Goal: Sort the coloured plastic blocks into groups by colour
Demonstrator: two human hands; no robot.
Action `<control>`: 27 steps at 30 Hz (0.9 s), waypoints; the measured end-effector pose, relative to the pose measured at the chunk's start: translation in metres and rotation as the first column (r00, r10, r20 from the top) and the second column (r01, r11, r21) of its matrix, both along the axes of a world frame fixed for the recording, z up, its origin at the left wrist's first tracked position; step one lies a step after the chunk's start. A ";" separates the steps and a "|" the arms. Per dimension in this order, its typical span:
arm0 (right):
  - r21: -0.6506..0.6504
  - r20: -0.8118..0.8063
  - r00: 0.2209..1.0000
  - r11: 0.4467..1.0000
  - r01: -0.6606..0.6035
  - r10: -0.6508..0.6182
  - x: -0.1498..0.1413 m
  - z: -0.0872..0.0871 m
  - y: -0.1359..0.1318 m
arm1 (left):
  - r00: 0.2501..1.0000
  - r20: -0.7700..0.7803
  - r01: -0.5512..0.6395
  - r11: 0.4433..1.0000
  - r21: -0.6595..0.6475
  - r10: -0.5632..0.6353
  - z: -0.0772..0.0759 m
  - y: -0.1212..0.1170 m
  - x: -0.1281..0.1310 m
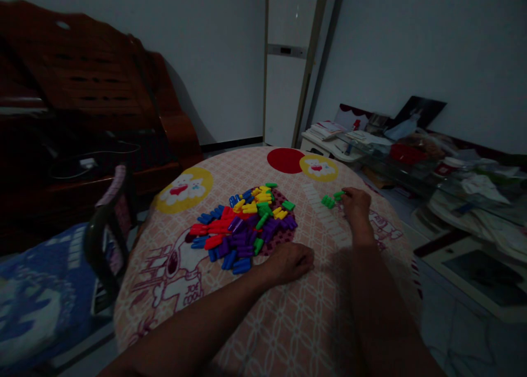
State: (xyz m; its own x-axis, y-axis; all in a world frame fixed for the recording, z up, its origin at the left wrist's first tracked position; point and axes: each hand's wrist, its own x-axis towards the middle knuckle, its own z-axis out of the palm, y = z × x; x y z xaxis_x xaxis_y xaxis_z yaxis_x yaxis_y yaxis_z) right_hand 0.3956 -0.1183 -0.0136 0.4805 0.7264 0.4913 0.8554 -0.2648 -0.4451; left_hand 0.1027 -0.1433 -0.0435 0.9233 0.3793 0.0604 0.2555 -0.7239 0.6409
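My right hand (357, 207) is over the right side of the table, its thumb and fingers pinching a small green plastic block (338, 195). Right beside that block, more green blocks (328, 202) lie together on the cloth, at the edge of a pale row of strip-like pieces or markings (325, 212). Loosely curled, my left hand (293, 263) rests on the tablecloth, with nothing seen in it. Just beyond it spreads a pile of plastic blocks: red (220, 223), purple (242, 240), blue (241, 265), yellow (262, 193) and green (263, 215).
A patterned cloth covers the round table (280, 322). To the left are a chair (111, 234) with a blue cushion and a wooden bench (94, 86). A cluttered glass-topped stand (411, 174) runs along the right wall. A tall white cabinet-like unit (286, 91) stands at the back.
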 end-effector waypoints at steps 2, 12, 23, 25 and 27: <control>-0.040 0.025 1.000 0.999 -0.008 0.009 -0.003 -0.004 0.001 | 1.000 -0.002 -0.002 1.000 -0.003 0.002 0.000 0.000 0.000; -0.226 0.121 0.987 0.971 -0.073 0.102 -0.014 -0.010 0.005 | 1.000 -0.014 0.020 1.000 0.008 -0.020 0.000 0.001 0.001; -0.025 0.114 0.987 0.993 -0.116 0.118 -0.047 0.023 0.006 | 1.000 0.027 0.016 1.000 -0.001 -0.016 -0.003 0.000 0.000; 0.016 0.072 0.952 0.954 -0.300 0.299 -0.072 0.026 0.011 | 0.998 0.040 0.045 0.999 -0.014 -0.044 -0.001 0.001 -0.001; 0.017 0.016 0.858 0.858 -0.514 0.514 -0.102 0.023 0.017 | 0.993 0.075 0.089 0.996 -0.027 -0.087 0.002 0.002 -0.003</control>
